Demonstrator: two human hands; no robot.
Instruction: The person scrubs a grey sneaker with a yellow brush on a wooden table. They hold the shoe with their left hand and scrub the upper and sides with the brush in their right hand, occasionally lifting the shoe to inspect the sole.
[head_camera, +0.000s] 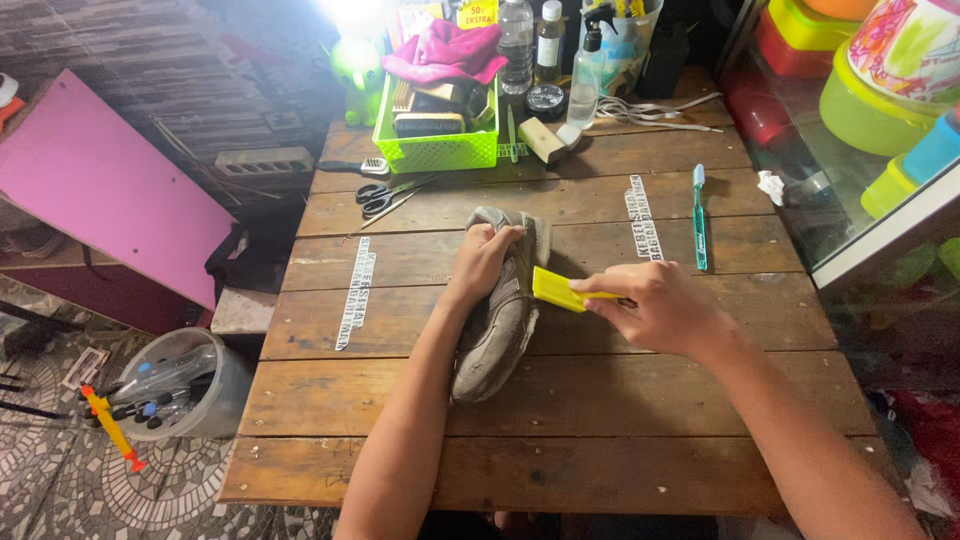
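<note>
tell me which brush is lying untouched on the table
The teal toothbrush, lying alone right of the shoe; the yellow brush is in the right hand.

Shoe (497, 320) at centre of surface (600, 420). Brush (558, 290) touching shoe at 2 o'clock. Toothbrush (699, 215) at 2 o'clock, well apart. Scissors (380, 197) at 11 o'clock; basket (437, 148) behind them; bottles (530, 45) at 12.

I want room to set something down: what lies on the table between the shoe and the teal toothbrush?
In the head view, only the right hand with the yellow brush lies between the shoe and the toothbrush.
</note>
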